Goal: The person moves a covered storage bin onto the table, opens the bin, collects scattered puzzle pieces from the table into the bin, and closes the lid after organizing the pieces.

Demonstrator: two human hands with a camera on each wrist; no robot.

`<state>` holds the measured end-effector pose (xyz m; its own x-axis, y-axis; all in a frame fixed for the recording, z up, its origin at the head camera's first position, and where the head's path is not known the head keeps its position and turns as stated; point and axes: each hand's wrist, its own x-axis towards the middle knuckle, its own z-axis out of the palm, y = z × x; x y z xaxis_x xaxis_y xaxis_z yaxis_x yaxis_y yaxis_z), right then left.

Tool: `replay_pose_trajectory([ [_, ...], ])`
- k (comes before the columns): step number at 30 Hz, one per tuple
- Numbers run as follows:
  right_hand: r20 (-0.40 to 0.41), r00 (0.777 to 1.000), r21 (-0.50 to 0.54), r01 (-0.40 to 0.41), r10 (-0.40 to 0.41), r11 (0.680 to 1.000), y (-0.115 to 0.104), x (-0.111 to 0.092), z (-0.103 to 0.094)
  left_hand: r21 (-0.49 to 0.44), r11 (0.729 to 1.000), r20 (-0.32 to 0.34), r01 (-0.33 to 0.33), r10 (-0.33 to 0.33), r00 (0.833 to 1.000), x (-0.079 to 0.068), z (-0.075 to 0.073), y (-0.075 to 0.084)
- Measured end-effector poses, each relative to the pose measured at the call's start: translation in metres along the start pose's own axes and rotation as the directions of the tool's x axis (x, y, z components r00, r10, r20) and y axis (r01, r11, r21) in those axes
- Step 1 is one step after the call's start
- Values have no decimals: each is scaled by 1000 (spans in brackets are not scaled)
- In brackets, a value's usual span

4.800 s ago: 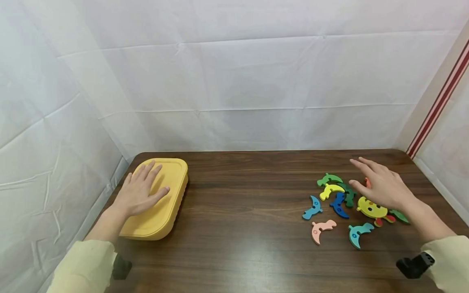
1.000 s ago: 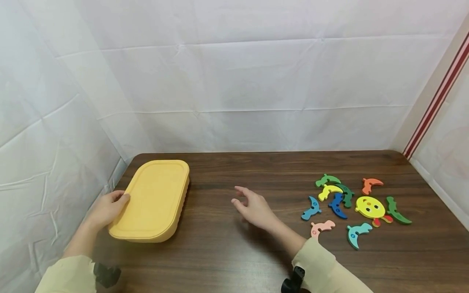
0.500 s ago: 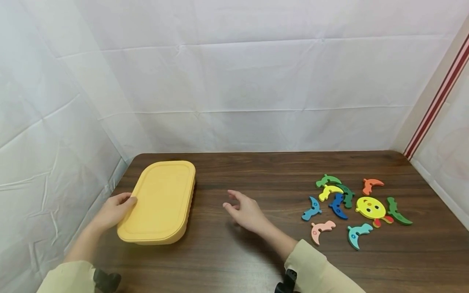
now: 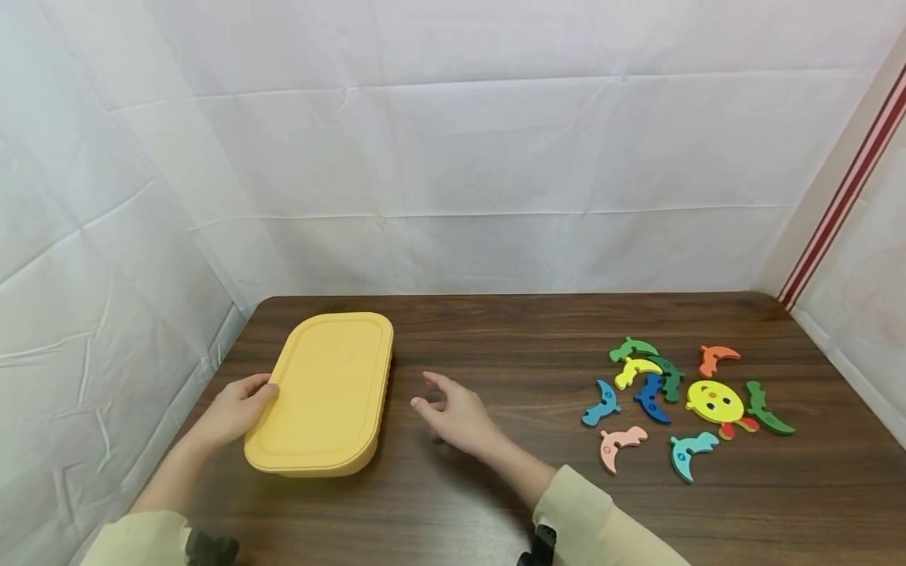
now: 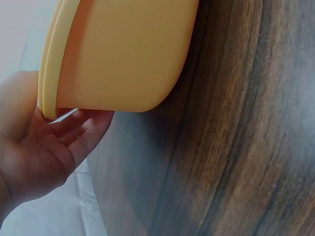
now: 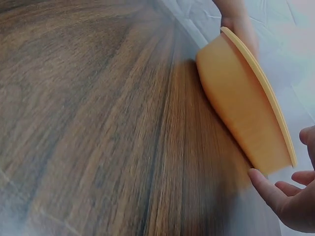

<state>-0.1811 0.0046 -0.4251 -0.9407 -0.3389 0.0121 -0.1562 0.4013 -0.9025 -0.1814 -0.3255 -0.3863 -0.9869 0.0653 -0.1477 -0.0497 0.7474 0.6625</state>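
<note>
A yellow lidded plastic box point(image 4: 322, 389) stands on the table left of the middle. My left hand point(image 4: 237, 410) grips its left edge. In the left wrist view, the thumb side of the left hand point(image 5: 37, 142) lies by the lid rim, and its fingers reach under the rim beside the wall of the box point(image 5: 123, 59). My right hand point(image 4: 458, 417) hovers to the right of the box with fingers spread and relaxed, holding nothing. A gap separates them in the head view. Only part of the right hand point(image 6: 290, 194) shows in the right wrist view.
On the right of the brown wooden table point(image 4: 488, 330) lie several flat coloured animal-shaped pieces, among them a pink one point(image 4: 619, 444), a turquoise one point(image 4: 690, 452) and an orange one point(image 4: 716, 358). A yellow face piece point(image 4: 716, 402) lies among them. White cloth point(image 4: 453, 157) walls the back and sides.
Gripped by my left hand, the yellow box has slid to the right. My right hand came from above the coloured pieces and has drifted left toward the box. The pieces have stayed put.
</note>
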Motion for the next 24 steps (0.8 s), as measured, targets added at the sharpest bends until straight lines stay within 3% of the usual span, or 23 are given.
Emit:
replay_pose_trajectory([
  [10, 7, 999, 171, -52, 51, 984, -4, 1, 9, -32, 999, 20, -29, 29, 999, 2, 8, 12],
  [19, -3, 995, 182, -101, 103, 978, -5, 3, 14, -101, 994, 52, -49, 55, 997, 3, 17, 17],
  [24, 12, 992, 258, -122, 123, 959, -7, 4, 16, -137, 988, 66, -67, 76, 995, 3, 21, 18],
])
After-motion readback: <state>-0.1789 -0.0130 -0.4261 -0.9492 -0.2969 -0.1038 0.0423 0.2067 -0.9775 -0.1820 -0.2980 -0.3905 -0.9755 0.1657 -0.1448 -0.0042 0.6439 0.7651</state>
